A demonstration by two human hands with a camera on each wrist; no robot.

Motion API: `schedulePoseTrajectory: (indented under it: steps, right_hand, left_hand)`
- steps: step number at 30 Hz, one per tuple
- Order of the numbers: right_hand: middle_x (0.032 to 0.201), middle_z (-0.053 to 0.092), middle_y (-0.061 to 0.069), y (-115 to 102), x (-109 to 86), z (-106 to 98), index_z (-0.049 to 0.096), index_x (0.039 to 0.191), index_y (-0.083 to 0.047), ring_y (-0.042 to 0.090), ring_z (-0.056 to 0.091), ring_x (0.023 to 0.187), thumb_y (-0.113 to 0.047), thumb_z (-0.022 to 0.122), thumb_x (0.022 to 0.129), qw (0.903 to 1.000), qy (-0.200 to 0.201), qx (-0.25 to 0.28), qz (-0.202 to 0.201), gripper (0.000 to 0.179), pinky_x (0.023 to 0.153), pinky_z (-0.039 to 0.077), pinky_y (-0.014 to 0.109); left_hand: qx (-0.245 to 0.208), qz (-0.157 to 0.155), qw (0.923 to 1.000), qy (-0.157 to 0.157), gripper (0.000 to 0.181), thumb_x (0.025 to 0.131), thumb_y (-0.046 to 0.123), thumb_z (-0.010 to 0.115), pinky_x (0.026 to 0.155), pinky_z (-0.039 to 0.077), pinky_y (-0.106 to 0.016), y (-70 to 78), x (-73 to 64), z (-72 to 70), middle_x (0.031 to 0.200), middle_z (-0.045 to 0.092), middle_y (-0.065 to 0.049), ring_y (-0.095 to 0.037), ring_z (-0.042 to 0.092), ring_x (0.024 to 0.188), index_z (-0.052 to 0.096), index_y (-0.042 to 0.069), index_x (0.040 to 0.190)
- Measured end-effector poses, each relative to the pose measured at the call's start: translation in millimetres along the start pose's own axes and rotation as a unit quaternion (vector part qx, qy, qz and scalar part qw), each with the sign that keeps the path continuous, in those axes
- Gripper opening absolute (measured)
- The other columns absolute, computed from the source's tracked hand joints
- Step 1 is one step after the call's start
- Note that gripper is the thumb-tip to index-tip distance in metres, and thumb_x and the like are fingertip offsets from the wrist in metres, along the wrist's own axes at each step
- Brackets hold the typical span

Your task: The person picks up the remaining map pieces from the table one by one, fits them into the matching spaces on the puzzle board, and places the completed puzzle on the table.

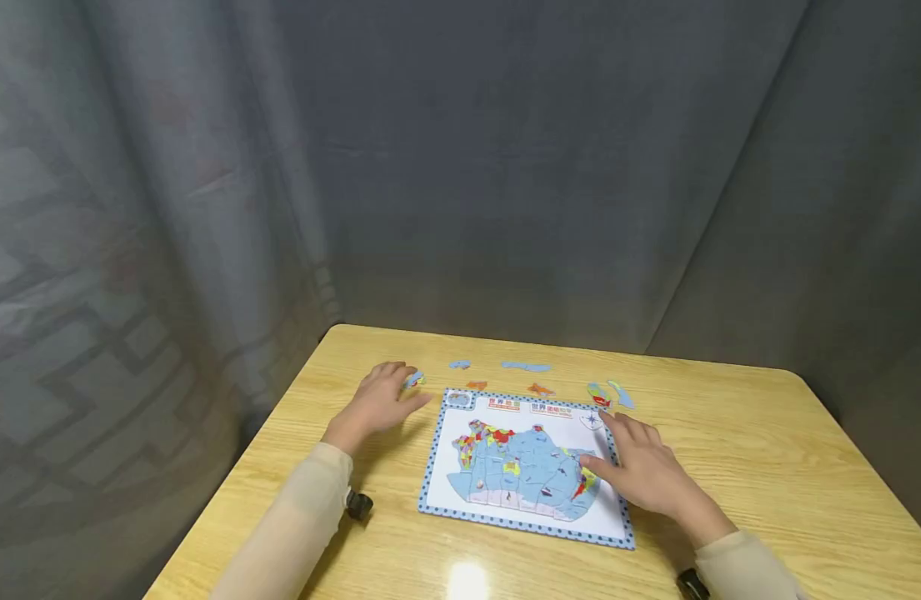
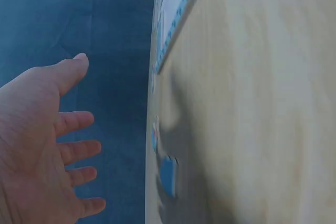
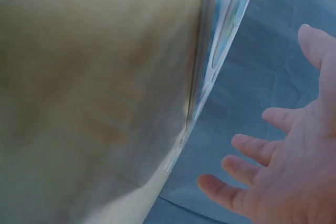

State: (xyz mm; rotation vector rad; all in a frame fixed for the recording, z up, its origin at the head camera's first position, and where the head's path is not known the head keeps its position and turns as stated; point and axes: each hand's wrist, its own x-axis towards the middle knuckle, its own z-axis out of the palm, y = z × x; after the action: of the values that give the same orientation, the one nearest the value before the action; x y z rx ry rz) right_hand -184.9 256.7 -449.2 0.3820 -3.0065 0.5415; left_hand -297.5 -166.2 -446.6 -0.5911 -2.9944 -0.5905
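A map puzzle board point(image 1: 523, 527) with a dotted blue border lies on the table, many pieces joined in its middle point(image 1: 531, 458). My left hand point(image 1: 380, 402) hovers off the board's upper left corner, fingers spread and holding nothing. Its fingertips overlap a small blue, multicoloured puzzle piece point(image 1: 414, 381) in the head view. The left wrist view shows that palm bare, with a blue piece point(image 2: 168, 177) on the wood. Over the board's right edge is my right hand point(image 1: 643, 467), its thumb across the map's right side. That palm point(image 3: 299, 177) also holds nothing.
Loose pieces lie behind the board: a blue one point(image 1: 460, 364), a long blue strip point(image 1: 526, 367) and two orange ones point(image 1: 540, 390). Two more, one multicoloured point(image 1: 598, 395) and one blue-yellow point(image 1: 622, 396), sit past its upper right corner. A grey curtain point(image 1: 505, 167) hangs behind the table.
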Motion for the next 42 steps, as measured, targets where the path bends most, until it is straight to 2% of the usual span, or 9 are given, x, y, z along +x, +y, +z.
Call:
schedulePoseTrajectory:
  steps: [4, 11, 18, 22, 27, 35, 42]
  right_hand:
    - [0.146, 0.036, 0.03, -1, -11.4, 2, 0.037, 0.149, -0.002, 0.052, 0.032, 0.13, -0.067, 0.052, 0.091, 0.9997, -0.023, 0.009, -0.002, 0.088, 0.09, 0.033, 0.075]
    - [0.146, 0.037, 0.029, -2, -29.2, 0, 0.042, 0.147, -0.007, 0.052, 0.034, 0.129, -0.064, 0.06, 0.087, 0.9975, -0.068, 0.018, 0.0, 0.085, 0.09, 0.035, 0.072]
    - [0.146, 0.039, 0.026, -2, -41.9, 3, 0.051, 0.142, -0.009, 0.05, 0.037, 0.128, -0.066, 0.066, 0.081, 0.9925, -0.121, 0.013, 0.014, 0.084, 0.091, 0.037, 0.07]
    - [0.148, 0.038, 0.024, 0, -45.9, 4, 0.053, 0.14, -0.011, 0.048, 0.037, 0.13, -0.066, 0.068, 0.078, 0.9894, -0.142, 0.014, 0.026, 0.084, 0.093, 0.036, 0.07]
    - [0.149, 0.036, 0.024, 2, -46.7, 5, 0.054, 0.14, -0.011, 0.049, 0.037, 0.13, -0.066, 0.07, 0.076, 0.989, -0.145, 0.015, 0.024, 0.085, 0.092, 0.035, 0.071]
    - [0.15, 0.038, 0.021, 0, -48.1, 5, 0.055, 0.139, -0.012, 0.045, 0.04, 0.129, -0.063, 0.071, 0.077, 0.9907, -0.134, 0.013, 0.017, 0.082, 0.093, 0.035, 0.07]
    - [0.148, 0.039, 0.023, 1, -47.6, 6, 0.056, 0.137, -0.012, 0.047, 0.039, 0.128, -0.065, 0.072, 0.075, 0.9916, -0.127, 0.008, 0.021, 0.084, 0.091, 0.035, 0.071]
  left_hand:
    - [-0.004, -0.016, 0.9999, -0.002, 0.064, 0.097, 0.051, 0.056, 0.111, 0.026, -0.058, -9.9, -5.9, 3.7, 0.147, 0.043, -0.018, -0.039, 0.032, 0.139, 0.049, 0.007, 0.143]
    - [-0.037, -0.023, 0.999, -0.005, 0.051, 0.098, 0.04, 0.059, 0.107, 0.03, -0.06, -27.3, -19.4, 7.1, 0.138, 0.052, -0.016, -0.04, 0.037, 0.134, 0.057, 0.005, 0.134]
    - [-0.092, -0.052, 0.9939, -0.03, 0.05, 0.096, 0.037, 0.064, 0.105, 0.037, -0.054, -43.0, -31.1, 6.8, 0.137, 0.052, -0.016, -0.038, 0.041, 0.132, 0.057, 0.003, 0.133]
    - [-0.117, -0.056, 0.9907, -0.042, 0.051, 0.092, 0.033, 0.07, 0.105, 0.038, -0.053, -47.4, -34.4, 6.0, 0.137, 0.053, -0.016, -0.038, 0.042, 0.131, 0.058, 0.003, 0.133]
    - [-0.127, -0.058, 0.9885, -0.058, 0.054, 0.088, 0.028, 0.075, 0.106, 0.037, -0.053, -49.7, -35.6, 6.8, 0.14, 0.051, -0.015, -0.038, 0.042, 0.132, 0.058, 0.006, 0.134]
    - [-0.163, -0.058, 0.98, -0.098, 0.054, 0.088, 0.017, 0.075, 0.111, 0.029, -0.054, -59.6, -33.0, 3.8, 0.153, 0.039, -0.013, -0.037, 0.027, 0.143, 0.056, 0.012, 0.139]
    - [-0.173, -0.045, 0.9771, -0.115, 0.052, 0.087, 0.012, 0.075, 0.113, 0.024, -0.054, -61.8, -26.5, 1.5, 0.153, 0.039, -0.008, -0.035, 0.018, 0.146, 0.059, 0.014, 0.136]
